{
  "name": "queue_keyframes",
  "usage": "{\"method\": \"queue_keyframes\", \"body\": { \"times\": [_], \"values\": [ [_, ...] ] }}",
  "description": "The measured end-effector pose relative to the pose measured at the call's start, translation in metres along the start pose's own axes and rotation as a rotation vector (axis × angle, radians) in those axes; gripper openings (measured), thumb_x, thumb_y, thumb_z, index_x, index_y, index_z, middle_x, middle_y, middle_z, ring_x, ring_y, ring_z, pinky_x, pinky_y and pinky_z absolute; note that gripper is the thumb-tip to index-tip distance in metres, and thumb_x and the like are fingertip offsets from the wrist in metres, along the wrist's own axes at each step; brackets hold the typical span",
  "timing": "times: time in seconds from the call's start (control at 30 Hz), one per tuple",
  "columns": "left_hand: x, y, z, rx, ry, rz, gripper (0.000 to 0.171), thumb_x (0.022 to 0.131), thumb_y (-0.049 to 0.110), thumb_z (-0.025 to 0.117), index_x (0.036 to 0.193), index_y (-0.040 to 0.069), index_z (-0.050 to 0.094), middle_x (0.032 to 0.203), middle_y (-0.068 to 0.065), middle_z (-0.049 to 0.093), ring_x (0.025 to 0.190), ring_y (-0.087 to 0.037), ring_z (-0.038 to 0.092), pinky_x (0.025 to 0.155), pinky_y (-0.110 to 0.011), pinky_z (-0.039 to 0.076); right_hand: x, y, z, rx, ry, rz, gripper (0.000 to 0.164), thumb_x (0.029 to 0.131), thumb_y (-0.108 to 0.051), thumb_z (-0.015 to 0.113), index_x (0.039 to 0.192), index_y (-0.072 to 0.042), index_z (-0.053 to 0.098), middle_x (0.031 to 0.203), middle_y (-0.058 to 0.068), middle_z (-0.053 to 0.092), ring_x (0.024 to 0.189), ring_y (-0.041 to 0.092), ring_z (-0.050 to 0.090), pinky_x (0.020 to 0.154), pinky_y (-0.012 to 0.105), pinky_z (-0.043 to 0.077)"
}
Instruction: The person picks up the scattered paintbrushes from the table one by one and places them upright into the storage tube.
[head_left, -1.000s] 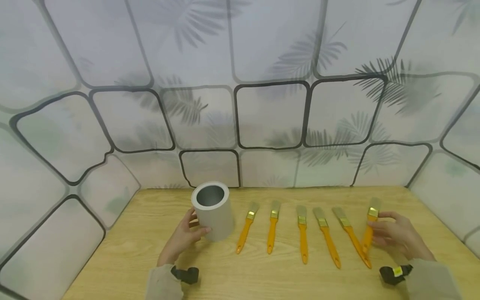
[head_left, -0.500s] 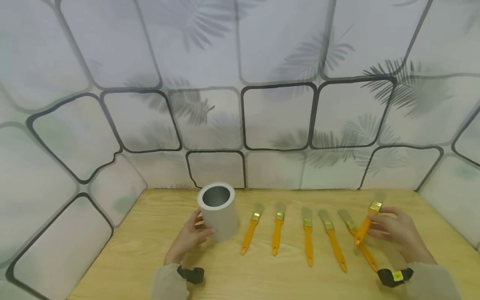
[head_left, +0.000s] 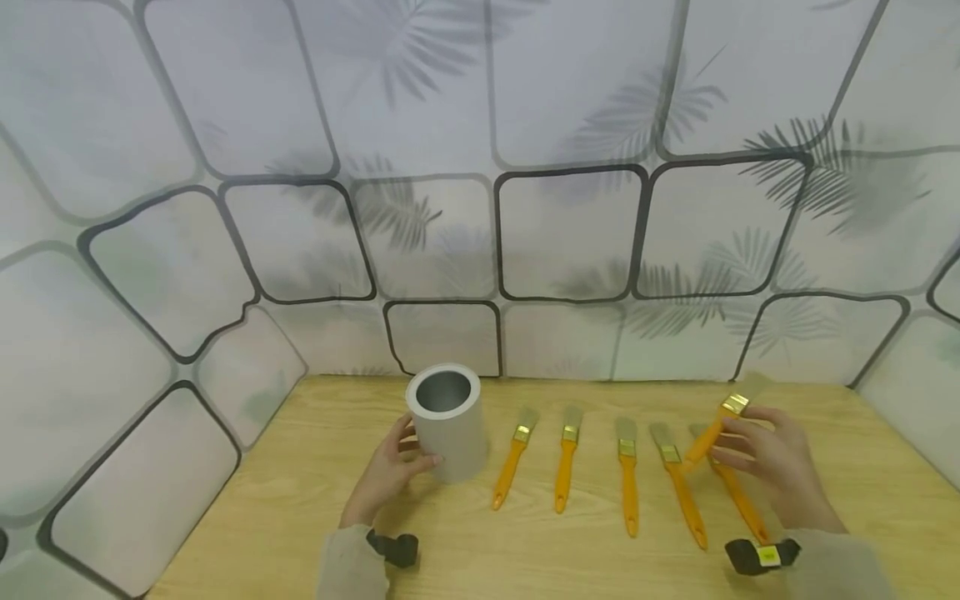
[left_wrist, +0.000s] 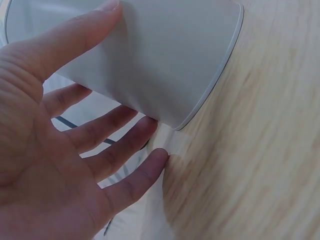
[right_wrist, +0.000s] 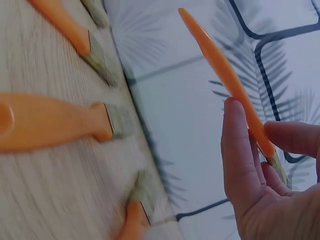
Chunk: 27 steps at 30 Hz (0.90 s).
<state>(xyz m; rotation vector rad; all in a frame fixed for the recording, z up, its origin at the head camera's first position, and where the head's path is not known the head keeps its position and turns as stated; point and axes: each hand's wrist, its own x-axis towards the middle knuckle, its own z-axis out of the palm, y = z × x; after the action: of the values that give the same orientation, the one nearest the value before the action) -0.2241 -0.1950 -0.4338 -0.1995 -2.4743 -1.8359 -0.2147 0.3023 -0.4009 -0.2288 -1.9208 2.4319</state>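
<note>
A grey cylindrical pot [head_left: 454, 446] with a pale rim stands upright at the left of the table, its inside dark from above. My left hand [head_left: 390, 475] holds its near left side; in the left wrist view the thumb lies along the pot's wall [left_wrist: 165, 55] and the fingers reach round the other side. At the right, my right hand [head_left: 774, 458] pinches a paintbrush [head_left: 707, 442] near its gold ferrule, in the air above another paintbrush [head_left: 742, 504]. The held paintbrush's orange handle [right_wrist: 225, 70] points away from the fingers in the right wrist view.
Several more orange-handled paintbrushes lie spread in a row between the hands, such as the paintbrush beside the pot [head_left: 512, 471] and the paintbrush in the middle [head_left: 629, 487]. A patterned wall [head_left: 570, 233] stands behind the wooden table [head_left: 555, 558].
My right hand has lifted the paintbrush and carried it leftward over the rightmost lying one, its handle tilting further left. The left hand stays at the pot; the whole view has shifted slightly.
</note>
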Motion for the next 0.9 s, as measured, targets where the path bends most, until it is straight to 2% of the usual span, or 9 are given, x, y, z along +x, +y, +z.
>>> {"method": "queue_keyframes", "body": {
  "times": [0.27,0.6,0.77,0.9],
  "values": [
    [0.001,-0.002,-0.001,-0.028,-0.047,-0.005,0.079,0.087,0.002,0.077,0.153,-0.003,0.035,0.141,-0.033,0.046,0.122,-0.047,0.053,0.097,-0.057,0.048,0.001,0.007,0.031,0.036,0.015,-0.008,0.02,0.103,-0.005,0.058,0.114,-0.003,0.042,0.089,-0.003,0.064,0.079,0.012,0.069,0.076,0.033,0.061],
    [-0.001,-0.004,-0.003,-0.079,-0.085,-0.047,0.083,0.09,0.005,0.076,0.156,-0.002,0.028,0.14,-0.032,0.047,0.124,-0.047,0.053,0.101,-0.058,0.047,0.0,0.01,0.056,0.098,0.038,0.018,0.025,0.104,-0.007,0.055,0.119,-0.009,0.034,0.093,-0.002,0.062,0.082,0.01,0.069,0.081,0.031,0.059],
    [-0.002,-0.003,-0.003,-0.078,-0.092,-0.067,0.083,0.091,0.007,0.076,0.157,-0.001,0.027,0.143,-0.031,0.045,0.128,-0.047,0.051,0.102,-0.06,0.045,0.001,0.011,0.068,0.118,0.02,-0.004,0.018,0.104,-0.005,0.054,0.117,-0.003,0.041,0.093,-0.001,0.062,0.082,0.013,0.07,0.08,0.032,0.06],
    [-0.001,-0.005,-0.003,-0.079,-0.098,-0.082,0.084,0.091,0.01,0.076,0.158,0.001,0.027,0.144,-0.029,0.044,0.128,-0.046,0.05,0.104,-0.061,0.043,0.002,0.012,0.078,0.14,0.002,-0.022,0.005,0.104,-0.002,0.052,0.108,0.001,0.05,0.093,0.002,0.062,0.08,0.015,0.07,0.079,0.034,0.06]
  ]
}}
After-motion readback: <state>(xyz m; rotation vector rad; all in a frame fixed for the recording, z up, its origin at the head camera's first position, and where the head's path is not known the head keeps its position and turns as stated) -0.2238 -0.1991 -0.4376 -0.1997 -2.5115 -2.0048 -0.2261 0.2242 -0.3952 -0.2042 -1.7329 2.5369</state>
